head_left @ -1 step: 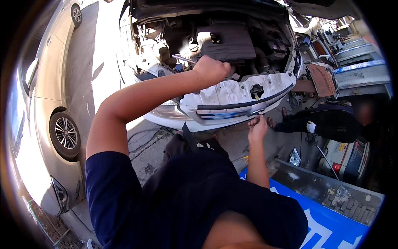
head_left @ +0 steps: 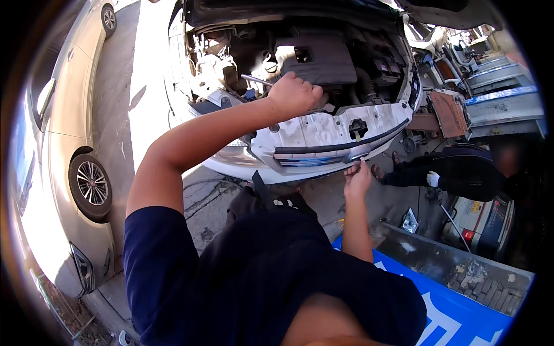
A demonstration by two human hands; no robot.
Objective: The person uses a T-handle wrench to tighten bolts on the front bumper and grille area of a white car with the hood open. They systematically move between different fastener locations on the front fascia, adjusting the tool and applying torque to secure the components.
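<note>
A white car's front end stands before me with its engine bay (head_left: 314, 60) exposed. Over the front edge of that bay, my left hand (head_left: 295, 94) is closed round a slim metal rod-shaped tool (head_left: 254, 79), whose end sticks out to the left. The tool's other end is hidden by the hand. Lower and to the right, my right hand (head_left: 356, 177) has its fingers pinched together at the right end of the grille (head_left: 309, 160). What sits between those fingers is too small to make out. A pale metal front panel (head_left: 314, 128) lies between the two hands.
A beige car (head_left: 75, 115) is parked at the left. On the right, a person in dark clothes (head_left: 456, 171) wears a white glove, near a red-and-white machine (head_left: 479, 222). A blue sign (head_left: 456, 311) and a grey ledge (head_left: 415, 245) lie close at my right.
My left elbow has shifted slightly to the right, and the left hand and its tool have tilted a little upward. The right hand has hardly moved.
</note>
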